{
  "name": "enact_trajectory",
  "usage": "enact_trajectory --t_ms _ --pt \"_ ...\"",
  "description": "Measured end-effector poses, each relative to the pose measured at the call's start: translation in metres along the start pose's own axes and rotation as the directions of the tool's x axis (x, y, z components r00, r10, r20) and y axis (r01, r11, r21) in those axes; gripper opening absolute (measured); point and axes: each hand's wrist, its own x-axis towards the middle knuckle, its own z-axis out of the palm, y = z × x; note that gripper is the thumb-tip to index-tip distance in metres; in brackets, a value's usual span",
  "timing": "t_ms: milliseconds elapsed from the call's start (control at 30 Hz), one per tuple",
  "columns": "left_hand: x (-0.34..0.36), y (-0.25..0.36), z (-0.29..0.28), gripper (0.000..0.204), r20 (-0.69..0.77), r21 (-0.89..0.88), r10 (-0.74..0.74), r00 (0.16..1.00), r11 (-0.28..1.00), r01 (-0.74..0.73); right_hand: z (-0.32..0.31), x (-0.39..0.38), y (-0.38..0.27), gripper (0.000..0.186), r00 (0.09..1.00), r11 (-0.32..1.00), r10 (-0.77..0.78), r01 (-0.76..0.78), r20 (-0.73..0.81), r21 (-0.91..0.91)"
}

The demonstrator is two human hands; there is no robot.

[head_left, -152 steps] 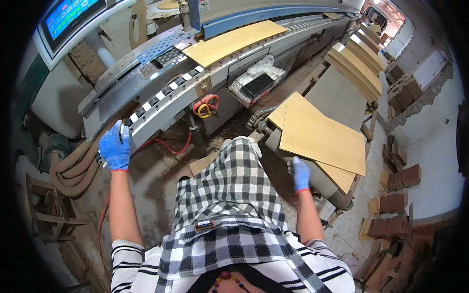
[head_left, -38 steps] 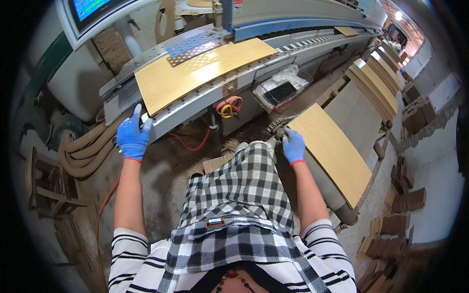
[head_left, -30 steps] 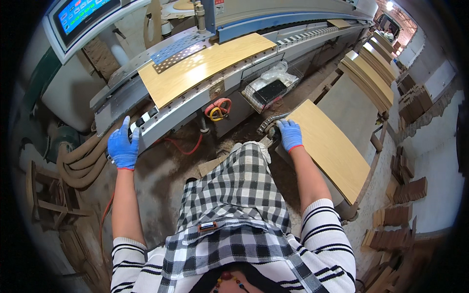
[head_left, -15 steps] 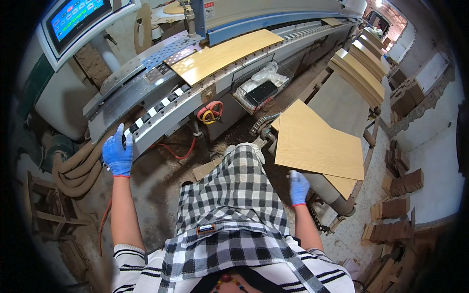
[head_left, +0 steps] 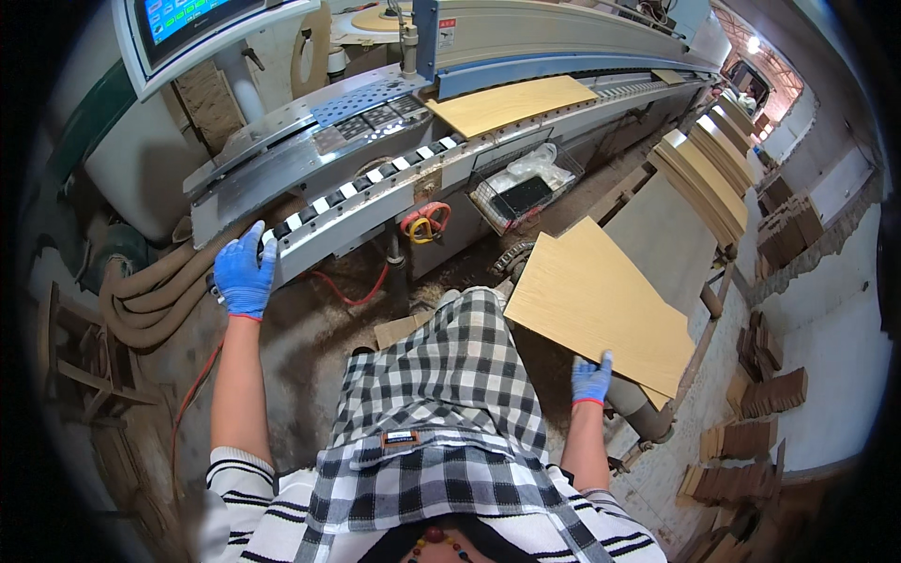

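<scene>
My left hand [head_left: 246, 272], in a blue glove, rests at the near end of the machine's roller track [head_left: 324, 202]. Its fingers are stretched and the thumb is apart. My right hand [head_left: 590, 380], also blue-gloved, is at the near edge of a light wood-coloured panel [head_left: 601, 310]. One finger reaches over the panel's top; the others are partly hidden at the edge. Beneath this panel lies a similar one, its corners sticking out at the far and near right. Another wood-coloured panel [head_left: 507, 105] lies flat on the machine's track beside the blue guide rail.
A screen [head_left: 192, 19] stands at upper left. Below the track hang a wire basket [head_left: 526, 188] and red and yellow cables [head_left: 425, 223]. Stacked panels [head_left: 699, 183] stand along the roller stand at right. Hoses [head_left: 150, 310] coil at left; wood piles [head_left: 774, 394] lie at far right.
My right hand has come onto the upper panel's edge, and that panel has turned and shifted toward me. The panel on the machine has moved farther along the track. My left hand stays put.
</scene>
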Motion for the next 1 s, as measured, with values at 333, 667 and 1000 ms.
enact_trajectory --t_ms 333,667,1000 --pt "0.001 -0.001 -0.011 0.040 0.057 -0.082 0.031 0.998 0.996 -0.026 -0.010 -0.005 -0.066 0.050 0.954 0.993 -0.112 0.115 0.277 0.006" --pt "-0.016 0.008 -0.031 0.060 0.115 -0.212 0.076 0.990 0.976 -0.051 0.064 -0.080 -0.053 0.045 0.758 0.924 0.062 0.203 0.650 -0.324" --pt "-0.081 0.040 -0.098 0.068 0.171 -0.171 0.199 0.965 0.971 -0.169 0.228 -0.196 0.109 0.017 0.466 0.859 0.484 -0.092 0.740 -0.504"
